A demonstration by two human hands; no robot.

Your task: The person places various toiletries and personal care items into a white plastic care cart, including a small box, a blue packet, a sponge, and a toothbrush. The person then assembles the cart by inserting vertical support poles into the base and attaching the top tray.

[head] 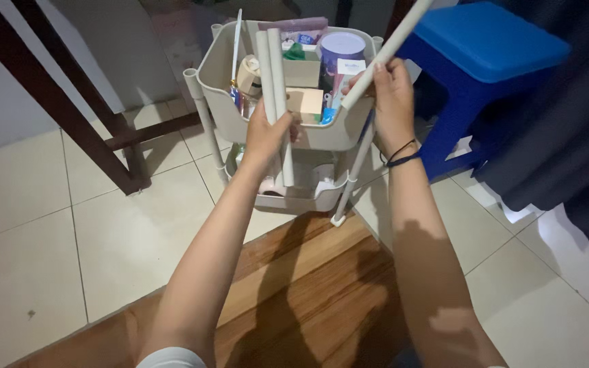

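Observation:
My left hand (266,135) grips two cream tubes (273,71) held upright side by side in front of a beige cart basket (322,136). My right hand (390,92) is closed around another cream tube (393,42) that slants up to the right past the basket's right corner; its lower end points into the basket. A dark band sits on my right wrist (401,155). The basket holds a purple-lidded tub (341,49), small boxes (305,101) and a white roll (248,73).
The cart has a lower tray (301,194) and a white leg (349,187) standing on a wooden board (294,286). A blue plastic stool (485,48) stands to the right, dark fabric (574,116) beyond it. Dark wooden furniture legs (83,102) rise at left on pale tiles.

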